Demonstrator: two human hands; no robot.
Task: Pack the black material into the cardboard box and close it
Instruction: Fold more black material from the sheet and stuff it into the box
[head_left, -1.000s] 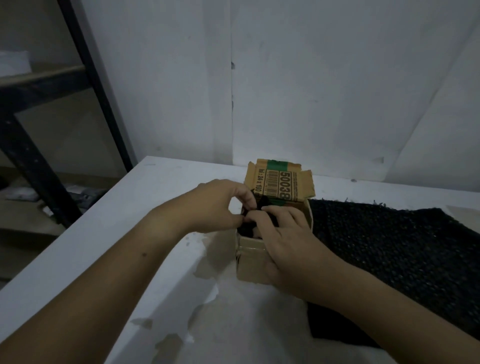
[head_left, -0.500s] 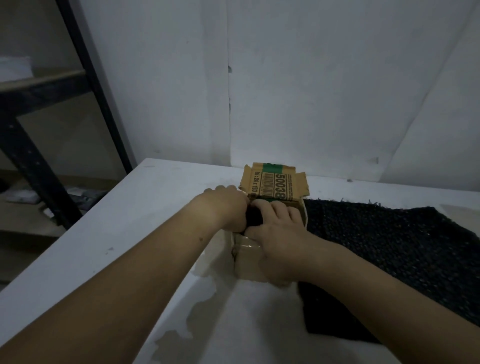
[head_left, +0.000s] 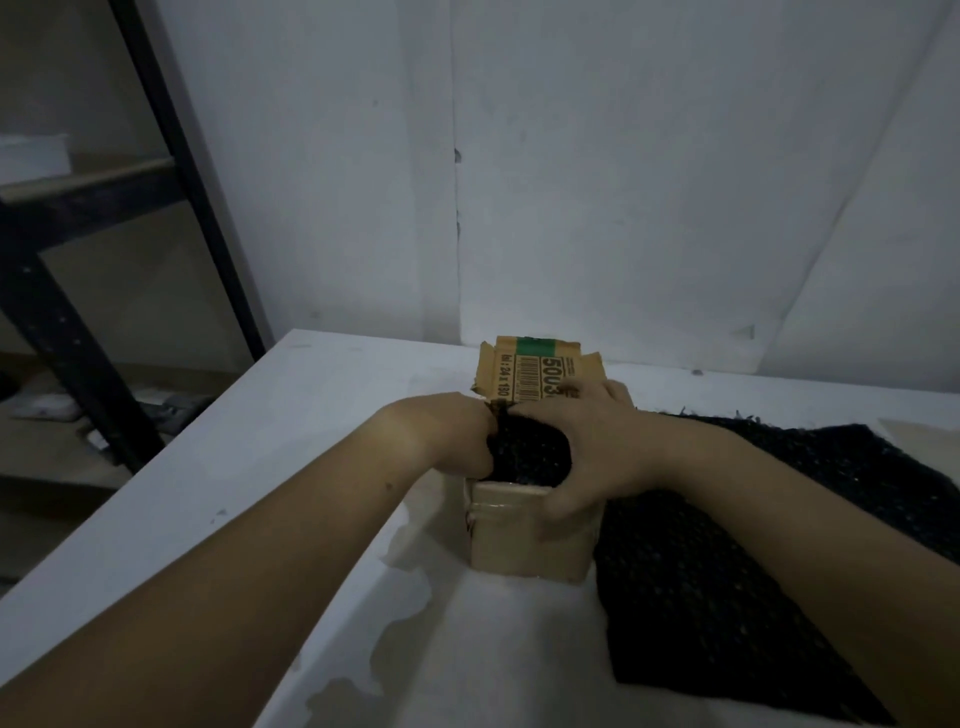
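- Left hand: its fingers curl down at the left edge of the box mouth, against the left end of the black material. The tips are hidden, so I cannot tell whether they pinch it or only push.
- Right hand: it is cupped over the right end of the black material. The fingers curve across its top and reach the foot of the rear flap, while the thumb lies on the front wall of the box.
- The black material is a bunched wad sitting in the open top of the cardboard box and bulging above the rim. Its long axis runs left to right, from one hand to the other.
- The box stands upright on the desk with its mouth up and its plain front wall towards the camera.
- The rear flap stands up at the far side, printed face this way, with a barcode, large digits and a green band along its top edge.
- A black mat lies flat on the desk, touching the right side of the box and spreading to the right edge of the view. Whether it joins the wad cannot be seen.
- Beyond are a pale wall and, at left, a dark shelf frame.
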